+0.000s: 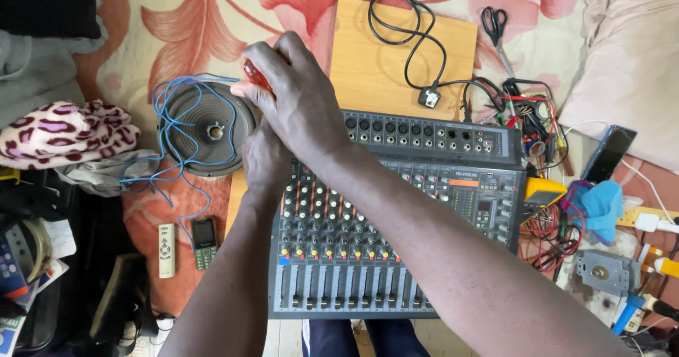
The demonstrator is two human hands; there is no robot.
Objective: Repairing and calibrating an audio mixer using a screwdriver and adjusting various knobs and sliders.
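Fingers of the right hand (297,95) wrap a red handle (256,76) above the mixer's (396,222) top-left corner; the left hand (265,160) lies beneath, grip hidden, beside the speaker (212,127).

The right hand (297,95) hides the left hand (263,160) (partly) and the tool's shaft.
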